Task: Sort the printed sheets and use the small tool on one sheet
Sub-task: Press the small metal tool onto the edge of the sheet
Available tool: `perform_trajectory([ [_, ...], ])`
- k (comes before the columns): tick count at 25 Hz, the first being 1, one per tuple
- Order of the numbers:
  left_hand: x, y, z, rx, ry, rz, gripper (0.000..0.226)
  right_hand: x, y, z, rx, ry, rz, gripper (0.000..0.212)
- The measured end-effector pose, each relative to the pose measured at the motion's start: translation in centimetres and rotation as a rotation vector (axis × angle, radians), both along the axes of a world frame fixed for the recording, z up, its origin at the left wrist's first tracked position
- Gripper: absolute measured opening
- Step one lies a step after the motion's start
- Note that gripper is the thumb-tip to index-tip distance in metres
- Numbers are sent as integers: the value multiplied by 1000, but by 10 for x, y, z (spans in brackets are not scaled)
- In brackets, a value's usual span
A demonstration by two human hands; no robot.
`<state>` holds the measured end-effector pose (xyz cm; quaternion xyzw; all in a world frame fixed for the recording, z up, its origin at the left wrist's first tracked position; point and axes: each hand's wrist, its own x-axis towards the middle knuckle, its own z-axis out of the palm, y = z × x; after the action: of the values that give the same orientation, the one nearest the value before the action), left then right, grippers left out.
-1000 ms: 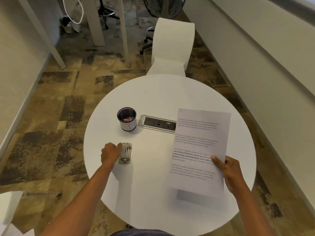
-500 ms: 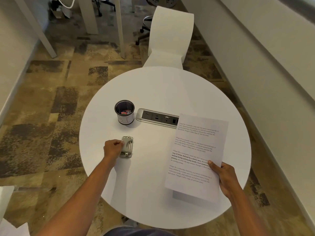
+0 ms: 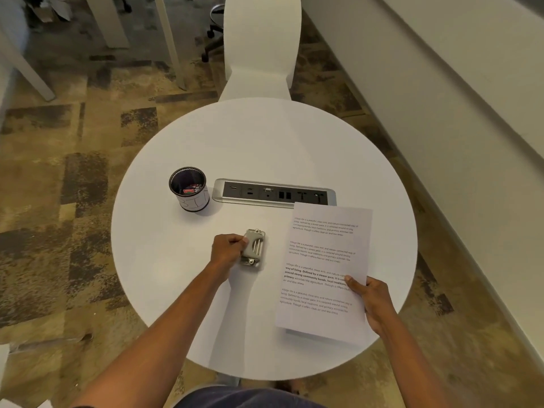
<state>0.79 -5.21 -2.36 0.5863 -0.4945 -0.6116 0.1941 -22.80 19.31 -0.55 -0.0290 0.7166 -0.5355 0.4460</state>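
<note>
A printed sheet [image 3: 323, 260] with several paragraphs of text is held low over the right side of the round white table [image 3: 265, 136]. My right hand [image 3: 371, 298] pinches its lower right edge, thumb on top. A small grey metal hole punch [image 3: 253, 251] rests on the table near the middle. My left hand [image 3: 228, 251] is closed around the punch's left side. A shadow or the edge of another sheet shows under the held sheet's bottom edge; I cannot tell which.
A black mesh cup [image 3: 189, 189] with small items inside stands left of a silver power and port strip [image 3: 273, 195] set into the table. A white chair [image 3: 260, 48] stands at the far side. A wall runs along the right.
The sheet has come down and nearer to the table, uncovering the port strip. My left hand has stayed closed on the punch.
</note>
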Motion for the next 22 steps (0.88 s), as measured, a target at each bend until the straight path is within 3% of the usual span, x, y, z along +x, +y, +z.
perform_trajectory([
  [11,-33,32,-11,78,30,4,11,6,-16,-20,48,80,17,4],
  [17,-32,35,-7,62,12,-5,7,2,-26,-23,56,103,41,9],
  [22,-27,36,-1,52,-15,-22,20,3,-32,-29,48,91,65,7],
])
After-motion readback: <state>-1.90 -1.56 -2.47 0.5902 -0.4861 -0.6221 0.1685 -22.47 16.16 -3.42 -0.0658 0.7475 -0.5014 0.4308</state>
